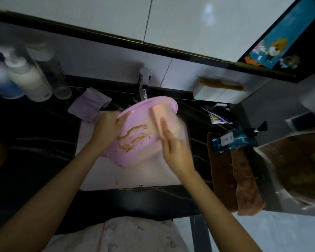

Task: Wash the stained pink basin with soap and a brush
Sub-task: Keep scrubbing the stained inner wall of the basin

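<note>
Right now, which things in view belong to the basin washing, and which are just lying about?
Job: pink basin, gripped at its rim by the left hand; brush in the right hand; tap; blue pump bottle, probably the soap.
Lying about: purple cloth; bottles at left; brown towels.

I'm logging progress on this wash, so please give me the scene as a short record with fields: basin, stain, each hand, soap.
basin: pink basin, tilted over the white sink, below the faucet
stain: brown stain across the inner bottom, not yet scrubbed off
left hand: left hand grips the basin's rim
right hand: right hand holds the brush against the inner wall; blurred
soap: blue bottle lies on a brown towel at right; contents cannot be told
</note>
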Available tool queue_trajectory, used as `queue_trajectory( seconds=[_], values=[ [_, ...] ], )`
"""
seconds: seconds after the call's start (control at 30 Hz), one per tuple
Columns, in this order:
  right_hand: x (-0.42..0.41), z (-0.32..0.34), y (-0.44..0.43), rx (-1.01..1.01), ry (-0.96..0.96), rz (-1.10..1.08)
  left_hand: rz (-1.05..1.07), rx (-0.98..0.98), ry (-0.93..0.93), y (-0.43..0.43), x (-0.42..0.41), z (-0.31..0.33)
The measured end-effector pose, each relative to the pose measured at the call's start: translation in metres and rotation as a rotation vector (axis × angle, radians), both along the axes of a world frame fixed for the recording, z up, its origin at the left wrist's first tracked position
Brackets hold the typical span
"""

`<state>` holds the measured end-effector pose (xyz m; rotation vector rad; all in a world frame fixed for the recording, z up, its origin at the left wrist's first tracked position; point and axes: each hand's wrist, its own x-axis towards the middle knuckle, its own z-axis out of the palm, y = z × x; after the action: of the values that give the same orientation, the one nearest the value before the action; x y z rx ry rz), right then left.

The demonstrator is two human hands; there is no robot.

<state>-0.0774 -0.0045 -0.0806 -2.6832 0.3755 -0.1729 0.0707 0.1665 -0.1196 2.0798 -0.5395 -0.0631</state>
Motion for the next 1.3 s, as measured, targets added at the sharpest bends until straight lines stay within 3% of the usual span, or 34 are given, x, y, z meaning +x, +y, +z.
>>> queue_trajectory(
  seconds=[0.1, 0.17, 0.27, 0.43, 0.5, 0.6, 0.7, 0.8, 0.83, 0.9, 0.97, 1.07, 1.13, 1.2, 1.3],
  values=[
    [-0.032, -0.008, -0.005, -0.122, -0.02, 0.23, 0.027, -0.026, 0.029, 0.005, 0.008, -0.002],
    [-0.024, -0.012, -0.032, -0.117, -0.035, 0.095, 0.005, -0.032, 0.004, 0.004, 0.007, -0.006],
    [0.006, -0.017, -0.033, 0.143, -0.082, -0.199, -0.015, -0.009, -0.012, -0.001, 0.006, -0.01],
    [-0.028, -0.042, 0.007, 0.02, -0.179, -0.026, 0.016, 0.018, -0.02, 0.0, 0.011, -0.008],
    [-0.013, -0.049, -0.02, 0.035, -0.167, -0.173, 0.021, 0.029, -0.001, -0.001, 0.011, -0.009],
    [0.014, -0.049, -0.019, 0.308, -0.252, -0.445, 0.038, 0.05, -0.011, -0.001, 0.011, -0.01],
    [-0.012, -0.058, 0.026, 0.259, -0.323, -0.298, 0.064, 0.075, -0.015, -0.001, 0.007, -0.009],
    [-0.031, -0.066, 0.014, 0.069, -0.247, -0.173, 0.027, 0.065, -0.037, -0.001, 0.008, -0.007],
    [-0.023, -0.072, -0.004, 0.024, -0.235, -0.252, 0.012, 0.061, -0.038, -0.001, 0.008, -0.006],
    [0.003, -0.067, -0.024, 0.195, -0.252, -0.479, -0.003, 0.056, -0.045, -0.002, 0.008, -0.006],
    [0.01, -0.06, -0.011, 0.308, -0.276, -0.537, -0.011, 0.049, -0.04, -0.003, 0.004, -0.004],
    [-0.019, -0.06, 0.036, 0.306, -0.337, -0.284, 0.002, 0.087, -0.005, -0.005, 0.001, -0.001],
    [-0.044, -0.065, 0.044, 0.148, -0.279, -0.035, -0.011, 0.117, 0.006, -0.006, 0.0, 0.0],
    [-0.041, -0.065, 0.026, -0.045, -0.232, 0.046, -0.019, 0.117, 0.023, -0.006, 0.001, 0.002],
    [-0.01, -0.044, 0.005, 0.125, -0.207, -0.324, -0.014, 0.12, 0.035, -0.007, 0.001, 0.004]
  ],
)
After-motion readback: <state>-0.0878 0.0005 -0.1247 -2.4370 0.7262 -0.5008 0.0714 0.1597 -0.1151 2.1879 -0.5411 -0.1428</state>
